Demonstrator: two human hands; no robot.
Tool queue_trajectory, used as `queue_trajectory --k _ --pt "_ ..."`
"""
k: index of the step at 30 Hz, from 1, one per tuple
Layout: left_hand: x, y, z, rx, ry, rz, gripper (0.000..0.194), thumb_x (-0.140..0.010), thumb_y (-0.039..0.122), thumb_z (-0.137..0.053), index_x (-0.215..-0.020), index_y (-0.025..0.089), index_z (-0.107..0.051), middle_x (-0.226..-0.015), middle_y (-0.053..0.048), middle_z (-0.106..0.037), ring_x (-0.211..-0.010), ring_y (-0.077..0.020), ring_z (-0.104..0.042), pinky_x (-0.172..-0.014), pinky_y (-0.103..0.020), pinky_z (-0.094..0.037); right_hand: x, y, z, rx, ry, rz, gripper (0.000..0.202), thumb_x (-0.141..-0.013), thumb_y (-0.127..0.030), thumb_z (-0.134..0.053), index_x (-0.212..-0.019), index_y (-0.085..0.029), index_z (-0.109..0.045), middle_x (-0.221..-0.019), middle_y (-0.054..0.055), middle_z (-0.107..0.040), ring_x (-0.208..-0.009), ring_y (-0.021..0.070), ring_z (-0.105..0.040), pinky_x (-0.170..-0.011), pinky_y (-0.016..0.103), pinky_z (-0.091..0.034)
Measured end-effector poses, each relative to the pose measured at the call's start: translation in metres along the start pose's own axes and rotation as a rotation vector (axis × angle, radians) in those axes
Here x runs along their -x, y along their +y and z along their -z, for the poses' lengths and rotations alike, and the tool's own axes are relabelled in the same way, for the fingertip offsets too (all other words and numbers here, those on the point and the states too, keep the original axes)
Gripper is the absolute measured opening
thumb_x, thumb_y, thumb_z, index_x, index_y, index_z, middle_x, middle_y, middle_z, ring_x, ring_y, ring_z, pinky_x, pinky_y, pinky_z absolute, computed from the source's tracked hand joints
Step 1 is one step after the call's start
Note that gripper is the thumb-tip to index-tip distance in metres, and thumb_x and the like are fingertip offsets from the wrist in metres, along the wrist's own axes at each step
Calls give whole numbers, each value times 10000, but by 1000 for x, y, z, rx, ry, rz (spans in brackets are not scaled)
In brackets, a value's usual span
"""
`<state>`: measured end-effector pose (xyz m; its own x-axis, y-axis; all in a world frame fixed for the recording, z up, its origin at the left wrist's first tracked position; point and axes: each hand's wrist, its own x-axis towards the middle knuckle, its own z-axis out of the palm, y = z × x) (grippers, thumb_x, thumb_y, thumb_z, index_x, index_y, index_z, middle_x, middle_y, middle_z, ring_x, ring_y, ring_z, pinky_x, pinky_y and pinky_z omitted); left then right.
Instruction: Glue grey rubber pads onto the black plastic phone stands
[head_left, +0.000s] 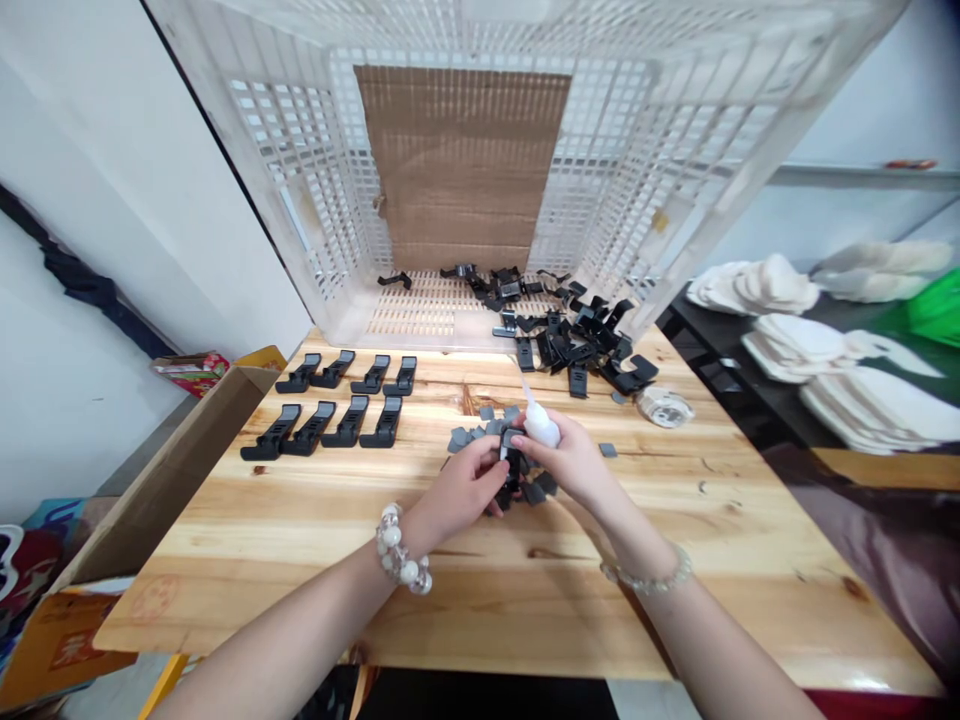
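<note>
My left hand point(474, 478) is closed around a black plastic bracket point(513, 470), held low over the table. My right hand point(574, 455) grips a small white glue bottle point(541, 424) with a thin nozzle pointing up and away from me. The right fingertips also touch the bracket's upper end, where a grey pad seems to lie. Under and around both hands is a loose pile of small grey pads point(461, 437), partly hidden by the fingers. To the left, several black brackets with grey tops point(343, 421) lie in two rows.
A white plastic crate point(352, 320) lies on its side at the back, with cardboard point(465, 165) inside. A heap of black brackets point(574, 340) spills from it. A roll of tape point(665, 407) and a single grey pad point(607, 450) lie at right on the wooden table point(300, 545).
</note>
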<state>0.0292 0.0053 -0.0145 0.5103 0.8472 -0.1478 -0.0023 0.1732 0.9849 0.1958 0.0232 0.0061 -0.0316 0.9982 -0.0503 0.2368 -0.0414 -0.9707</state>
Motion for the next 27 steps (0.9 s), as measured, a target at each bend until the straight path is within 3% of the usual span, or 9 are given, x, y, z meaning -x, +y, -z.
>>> queue_trajectory --k 9,15,22,27 --pt "0 -8 2 -111 7 -40 372 -925 389 -473 -1236 191 -527 -899 -63 -671 -648 -158 -628 -382 -179 -379 1 -1 0 11 -1 1 347 -612 -363 -737 -857 -141 -631 -822 39 -656 -707 148 -538 -667 286 -428" --pt "1 -3 0 -70 26 -40 382 -914 357 -500 -1247 174 -547 -919 -68 -694 -676 -149 -633 -459 -193 -392 1 1 0 7 3 14 337 -620 -359 -740 -853 -141 -630 -787 34 -644 -685 146 -533 -638 283 -427" --pt "1 -6 2 -102 30 -57 420 -911 400 -495 -1275 195 -543 -833 -44 -671 -565 -130 -573 -430 -206 -375 1 1 0 12 2 -6 347 -623 -360 -734 -871 -141 -628 -775 29 -625 -674 142 -519 -631 281 -416" --pt "2 -5 2 -105 28 -63 426 -907 416 -501 -1268 194 -542 -860 -53 -670 -604 -144 -595 -415 -198 -381 1 -1 0 5 7 -18 350 -614 -364 -735 -858 -141 -618 -745 17 -603 -661 136 -503 -625 279 -402"
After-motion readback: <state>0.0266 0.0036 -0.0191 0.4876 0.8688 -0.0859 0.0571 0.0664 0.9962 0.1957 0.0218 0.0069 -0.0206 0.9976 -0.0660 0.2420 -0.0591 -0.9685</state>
